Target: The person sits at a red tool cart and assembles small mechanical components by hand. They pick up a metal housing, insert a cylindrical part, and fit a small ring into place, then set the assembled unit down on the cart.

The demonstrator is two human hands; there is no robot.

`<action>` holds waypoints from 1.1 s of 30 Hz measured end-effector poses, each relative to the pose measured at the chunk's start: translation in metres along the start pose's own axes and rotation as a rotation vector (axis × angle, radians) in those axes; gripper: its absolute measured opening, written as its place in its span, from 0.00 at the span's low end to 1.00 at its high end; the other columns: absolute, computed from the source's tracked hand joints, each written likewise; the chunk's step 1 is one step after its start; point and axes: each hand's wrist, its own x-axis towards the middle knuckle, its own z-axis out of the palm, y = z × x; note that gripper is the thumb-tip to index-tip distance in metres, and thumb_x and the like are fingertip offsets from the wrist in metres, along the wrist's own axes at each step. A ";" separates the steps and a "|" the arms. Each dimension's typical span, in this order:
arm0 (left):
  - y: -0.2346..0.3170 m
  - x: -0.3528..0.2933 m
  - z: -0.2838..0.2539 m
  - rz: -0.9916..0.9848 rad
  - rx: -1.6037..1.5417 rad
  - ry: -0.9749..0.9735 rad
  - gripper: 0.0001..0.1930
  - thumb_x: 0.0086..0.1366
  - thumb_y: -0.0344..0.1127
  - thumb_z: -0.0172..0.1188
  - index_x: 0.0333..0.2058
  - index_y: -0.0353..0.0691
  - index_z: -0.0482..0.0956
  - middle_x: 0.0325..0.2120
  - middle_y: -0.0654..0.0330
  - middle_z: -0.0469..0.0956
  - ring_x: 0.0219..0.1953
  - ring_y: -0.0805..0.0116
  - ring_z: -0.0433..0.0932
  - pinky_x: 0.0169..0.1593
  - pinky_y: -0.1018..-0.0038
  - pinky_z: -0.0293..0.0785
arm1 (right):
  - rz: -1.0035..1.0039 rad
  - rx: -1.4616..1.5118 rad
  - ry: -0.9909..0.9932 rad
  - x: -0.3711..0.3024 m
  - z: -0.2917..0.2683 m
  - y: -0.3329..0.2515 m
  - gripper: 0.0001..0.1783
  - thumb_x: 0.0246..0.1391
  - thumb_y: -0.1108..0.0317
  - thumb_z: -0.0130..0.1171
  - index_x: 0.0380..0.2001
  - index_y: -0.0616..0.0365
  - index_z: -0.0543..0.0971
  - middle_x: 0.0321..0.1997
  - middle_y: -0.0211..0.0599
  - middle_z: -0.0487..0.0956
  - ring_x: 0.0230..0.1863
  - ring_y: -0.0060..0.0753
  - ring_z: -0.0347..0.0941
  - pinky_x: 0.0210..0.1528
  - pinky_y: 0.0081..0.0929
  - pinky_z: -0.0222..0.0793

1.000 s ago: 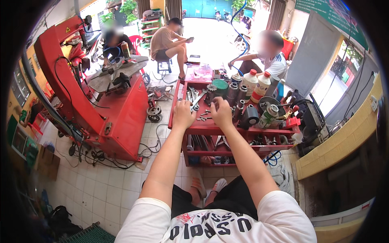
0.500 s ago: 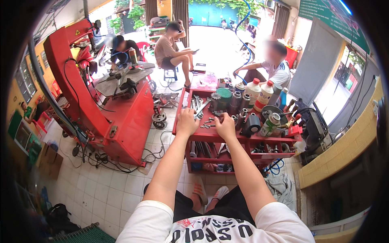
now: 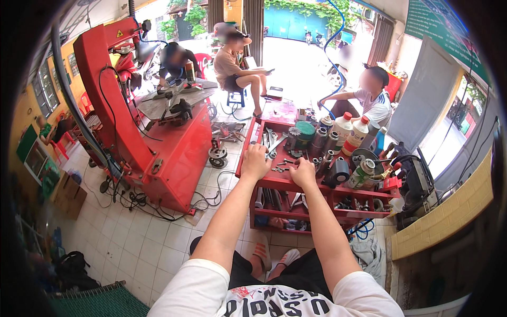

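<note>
My left hand (image 3: 257,161) is over the left side of a red tool trolley's top tray (image 3: 244,154), fingers curled down. A silver wrench (image 3: 278,143) slants away just beyond its fingertips; whether the fingers grip anything is hidden. My right hand (image 3: 303,174) is at the tray's near edge, its fingers bent inward and mostly hidden behind the hand. Small bolts and nuts (image 3: 280,168) lie between the two hands. Other wrenches (image 3: 269,136) lie beyond my left hand. Dark metal sockets (image 3: 324,162) stand right of my right hand.
White bottles with red caps (image 3: 343,127), a green-lidded tub (image 3: 304,133) and a spray can (image 3: 362,174) crowd the tray's right. A red machine (image 3: 174,158) stands left, cables (image 3: 142,206) on the floor. People sit beyond the trolley, one at the right (image 3: 377,103).
The whole view has shifted, so the trolley sits farther right and slightly lower. Both hands keep nearly the same places over the tray; the right has drawn slightly nearer. The wrench stays in place.
</note>
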 end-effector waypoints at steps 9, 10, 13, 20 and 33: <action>-0.001 0.002 -0.001 -0.008 0.002 -0.012 0.14 0.58 0.36 0.68 0.44 0.41 0.83 0.46 0.56 0.79 0.55 0.54 0.75 0.59 0.57 0.73 | -0.020 -0.152 -0.090 0.018 -0.005 -0.015 0.21 0.53 0.53 0.72 0.44 0.56 0.85 0.49 0.45 0.84 0.57 0.52 0.76 0.61 0.49 0.73; -0.002 0.002 0.000 -0.012 0.004 -0.013 0.14 0.58 0.36 0.68 0.44 0.41 0.83 0.46 0.56 0.79 0.56 0.54 0.75 0.59 0.57 0.73 | -0.066 -0.216 -0.066 0.021 -0.006 -0.021 0.21 0.53 0.53 0.72 0.44 0.55 0.85 0.49 0.45 0.83 0.58 0.52 0.76 0.60 0.49 0.73; -0.002 0.003 0.002 -0.011 0.002 -0.016 0.14 0.59 0.36 0.67 0.43 0.40 0.83 0.46 0.55 0.79 0.55 0.54 0.75 0.59 0.56 0.72 | -0.147 -0.213 0.018 0.029 -0.003 -0.029 0.21 0.53 0.52 0.73 0.44 0.53 0.85 0.51 0.45 0.82 0.58 0.53 0.74 0.58 0.52 0.73; -0.002 0.003 0.004 0.011 0.009 -0.009 0.14 0.59 0.36 0.67 0.43 0.39 0.82 0.46 0.54 0.78 0.56 0.52 0.74 0.60 0.56 0.71 | -0.120 -0.181 -0.026 0.025 0.012 -0.017 0.21 0.55 0.51 0.71 0.46 0.53 0.86 0.51 0.42 0.82 0.60 0.49 0.72 0.60 0.51 0.70; 0.001 0.002 0.004 0.032 -0.023 0.006 0.13 0.58 0.36 0.67 0.41 0.40 0.82 0.45 0.54 0.78 0.54 0.51 0.75 0.59 0.55 0.73 | -0.115 -0.255 -0.075 0.024 0.013 -0.008 0.17 0.54 0.50 0.72 0.41 0.47 0.91 0.49 0.40 0.84 0.57 0.49 0.75 0.58 0.51 0.73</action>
